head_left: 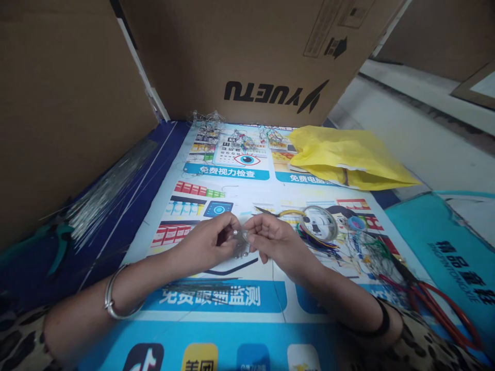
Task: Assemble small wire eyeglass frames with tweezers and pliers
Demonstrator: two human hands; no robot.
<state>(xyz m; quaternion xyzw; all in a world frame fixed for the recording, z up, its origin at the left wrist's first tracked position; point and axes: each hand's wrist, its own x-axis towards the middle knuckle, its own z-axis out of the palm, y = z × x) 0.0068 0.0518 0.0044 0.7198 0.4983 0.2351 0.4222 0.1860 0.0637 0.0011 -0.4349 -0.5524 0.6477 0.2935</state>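
Fingers pinched, my left hand (212,237) and my right hand (282,245) meet above the printed sheet. Between them is a small see-through piece with pearl-like beads (240,242), partly hidden by the fingers. Both hands appear to grip it. A thin dark wire (275,278) hangs below my right hand. Just beyond that hand lie a pointed tool with a yellow handle (292,212) and a clear round spool (320,224). Several loose thin wires (204,285) lie on the sheet below my left hand.
Tall cardboard (201,62) walls off the back and left. Pliers with green handles (60,250) and a wire bundle (112,190) lie left. Scissors with orange-red handles (444,304), tangled coloured wires (367,252) and a yellow bag (356,154) are right. More tangles (242,140) lie at the back.
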